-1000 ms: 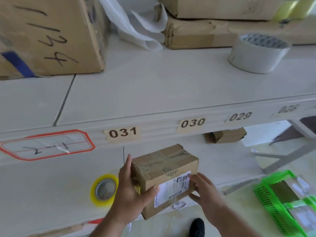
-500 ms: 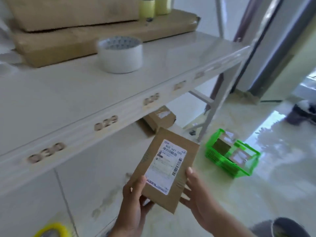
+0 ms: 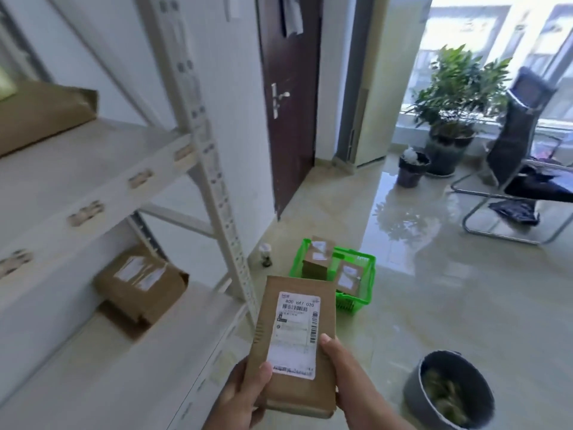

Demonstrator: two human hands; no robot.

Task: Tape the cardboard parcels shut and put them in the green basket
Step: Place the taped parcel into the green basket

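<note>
A flat, rectangular parcel [image 3: 294, 346] of matt brown cardboard is held upright in front of the person, its broad face toward the camera. A white printed label [image 3: 297, 335] with barcodes covers most of that face. Both hands are clamped on the parcel's lower end: the left hand [image 3: 240, 395] grips the left edge with the thumb over the front, and the right hand [image 3: 344, 367] grips the right edge, thumb on the label's border.

The green basket [image 3: 356, 287], a plastic lattice, stands on the glossy tiled floor [image 3: 434, 305] just beyond the parcel. Two labelled cardboard parcels [image 3: 317, 257] stand in it. Left of the basket is a pale metal shelf rack [image 3: 214, 181] carrying another brown box [image 3: 141, 283] on its lower shelf. A round grey bin [image 3: 449, 389] sits on the floor right of the held parcel.

Compared with half a second ago, the view has swung right: the tape roll has left view, the basket lies nearer the centre, and the parcel stands straighter.
</note>
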